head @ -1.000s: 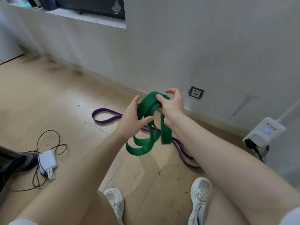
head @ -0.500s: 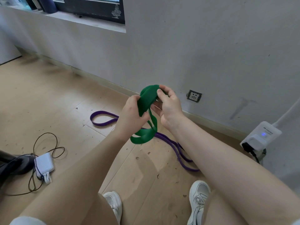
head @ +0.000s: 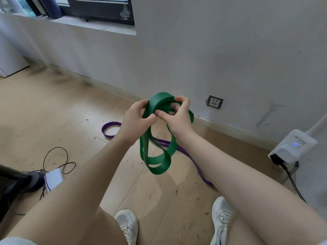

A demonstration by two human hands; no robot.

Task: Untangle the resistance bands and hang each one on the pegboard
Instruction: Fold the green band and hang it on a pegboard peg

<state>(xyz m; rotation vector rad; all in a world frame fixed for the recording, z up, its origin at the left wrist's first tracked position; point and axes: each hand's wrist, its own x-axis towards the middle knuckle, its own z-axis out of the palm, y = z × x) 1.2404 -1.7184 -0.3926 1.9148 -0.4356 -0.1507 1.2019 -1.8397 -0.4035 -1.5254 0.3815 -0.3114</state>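
Note:
A wide green resistance band [head: 160, 161] hangs in several loops in front of me, above the wooden floor. My left hand [head: 135, 119] grips the top of the loops from the left, fingers curled round the band. My right hand [head: 177, 117] pinches the band's top from the right, thumb and fingers curled on it. A purple resistance band [head: 110, 129] lies on the floor behind and below the green one, running right toward my right forearm. No pegboard is in view.
A wall with a socket [head: 214, 102] stands close ahead. A white power strip [head: 293, 146] with a black plug sits on the floor at right. At left lie a white adapter [head: 54, 178], a thin cable [head: 56, 160] and a dark object [head: 17, 181]. My white shoes [head: 128, 225] are below.
The green band's loops have dropped and hang longer and wider than half a second ago. Both hands have kept their hold at the top, close together.

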